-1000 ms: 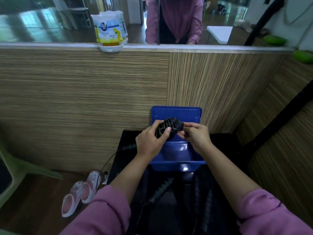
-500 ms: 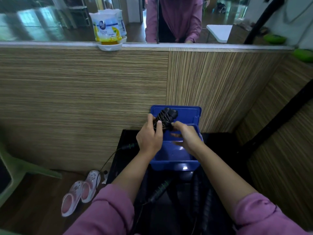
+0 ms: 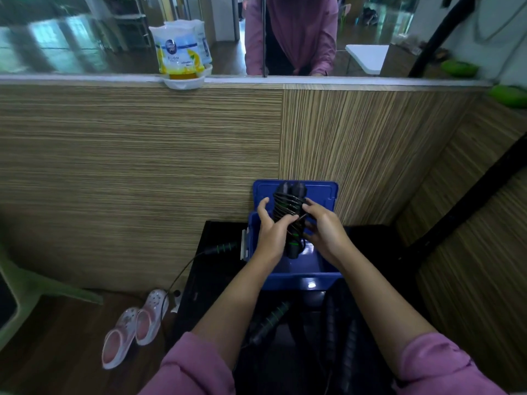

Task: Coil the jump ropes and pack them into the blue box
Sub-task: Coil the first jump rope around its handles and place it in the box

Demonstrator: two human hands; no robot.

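I hold the coiled jump rope [image 3: 287,212] upright over the blue box [image 3: 296,269], my left hand [image 3: 273,226] gripping the wound handles, my right hand [image 3: 323,226] pinching the cord's loose end. To finish well, I judge I should tuck that end under a wrap, keep tension, then lay the bundle flat in the box. Another rope [image 3: 221,248] waits on the worktop [image 3: 370,252], left.
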